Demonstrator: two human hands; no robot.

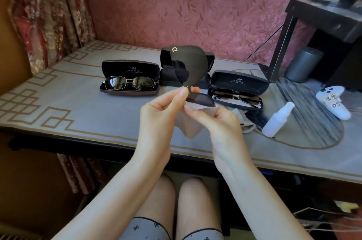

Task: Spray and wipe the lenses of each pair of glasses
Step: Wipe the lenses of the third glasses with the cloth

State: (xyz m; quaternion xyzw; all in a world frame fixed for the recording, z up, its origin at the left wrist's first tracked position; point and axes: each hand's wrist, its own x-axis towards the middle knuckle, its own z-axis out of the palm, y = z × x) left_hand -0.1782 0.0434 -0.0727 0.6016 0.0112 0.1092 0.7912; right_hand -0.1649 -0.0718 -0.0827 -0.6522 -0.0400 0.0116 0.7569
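I hold a large pair of dark sunglasses (194, 67) with a gold "D" on the temple above the table's middle. My left hand (162, 108) pinches them at the bridge. My right hand (213, 116) presses a beige cloth (188, 124) against the lower lens (199, 99), fingers curled round cloth and lens edge. A white spray bottle (278, 120) lies on its side to the right. Metal-framed sunglasses (130, 83) sit in an open case on the left. A second pair (238, 96) sits in an open case (240, 82) on the right.
An open black case (209, 59) stands behind the held glasses. A white game controller (334, 102) lies at far right, a grey cylinder (302, 64) behind it beside a dark shelf unit (323, 24). Crumpled cloths (250, 120) lie beside the bottle. The patterned table mat (68, 102) reaches the front edge.
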